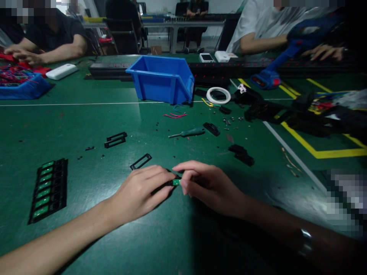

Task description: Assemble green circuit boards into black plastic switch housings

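My left hand (146, 187) rests on the green table, its fingers and thumb closed round a small black part with a green piece (176, 182). My right hand (215, 187) meets it from the right, thumb and fingers pinched at the green end. Most of the part is hidden by my fingers. Just beyond my left hand lies a black rectangular frame (140, 161). Farther left are two more black frames (115, 139). A row of black housings with green pieces (48, 190) lies at the left, several of them side by side.
Past my hands lie a green-handled screwdriver (189, 132), black parts (241, 154), loose screws (226, 121) and a white ring (218, 95). A blue bin (160, 82) stands behind. At the right are a blue power drill (289, 53) and a dark cable bundle (304, 114). Co-workers sit opposite.
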`<state>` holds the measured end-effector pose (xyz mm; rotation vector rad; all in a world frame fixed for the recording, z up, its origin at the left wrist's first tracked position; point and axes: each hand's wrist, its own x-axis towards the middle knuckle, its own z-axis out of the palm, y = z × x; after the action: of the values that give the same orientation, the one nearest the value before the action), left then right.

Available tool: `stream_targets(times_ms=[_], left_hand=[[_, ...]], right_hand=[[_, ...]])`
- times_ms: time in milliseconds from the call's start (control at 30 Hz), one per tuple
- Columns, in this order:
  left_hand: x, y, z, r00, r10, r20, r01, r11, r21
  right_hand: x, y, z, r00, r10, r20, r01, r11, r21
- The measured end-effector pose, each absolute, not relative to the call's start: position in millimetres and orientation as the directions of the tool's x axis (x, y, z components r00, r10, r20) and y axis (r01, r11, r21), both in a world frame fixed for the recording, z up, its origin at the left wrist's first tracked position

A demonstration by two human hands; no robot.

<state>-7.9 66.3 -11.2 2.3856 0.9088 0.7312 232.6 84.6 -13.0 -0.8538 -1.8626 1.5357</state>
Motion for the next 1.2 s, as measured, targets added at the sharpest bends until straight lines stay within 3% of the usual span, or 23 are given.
stream_targets(times_ms=[400,767,1200], left_hand=[[-7.4,66.7,-11.0,0.642,0.708,0.293,0.456,-0.661,0.596],[-7.2,67.4,-10.5,0.636,0.706,0.312,0.462,-0.672,0.578],[-7.5,65.9,-10.0,0.632,0.710,0.312,0.468,-0.670,0.576]], right_hand=[[231.3,85.4,-12.3,-0.632,0.774,0.023,0.145,0.147,-0.978],[231.5,84.9,-13.3,-0.651,0.758,0.042,0.070,0.116,-0.991],[232.5,84.9,-12.4,-0.653,0.757,-0.010,0.132,0.101,-0.986]])
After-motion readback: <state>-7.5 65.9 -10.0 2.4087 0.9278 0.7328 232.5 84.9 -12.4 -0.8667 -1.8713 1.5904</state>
